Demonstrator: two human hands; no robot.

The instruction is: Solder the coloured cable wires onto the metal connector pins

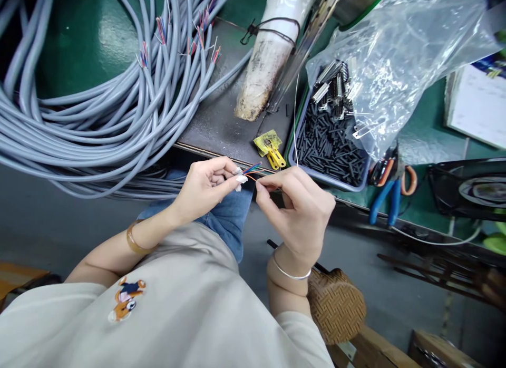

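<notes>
My left hand (211, 183) is closed, with white wrapping on its thumb and a fingertip. It pinches a small bunch of thin coloured wires (253, 168), whose blue, green and red ends fan out to the right. Thumb and forefinger of my right hand (298, 204) are pinched together at the tip of an orange wire (252, 177) from that bunch. Just beyond the hands, at the bench edge, lies a yellow-handled tool (273, 152) on a yellow piece. A thin pale wire (295, 120) hangs down behind my right hand; its lower end is hidden.
Grey cables (118, 125) with stripped ends lie looped at the left. A bin (302, 117) holds black tubes (332, 146) and metal connectors (336, 88), partly under a plastic bag (411, 46). Blue-handled pliers (385, 202) rest at its right. A wrapped white roll (272, 46) lies behind.
</notes>
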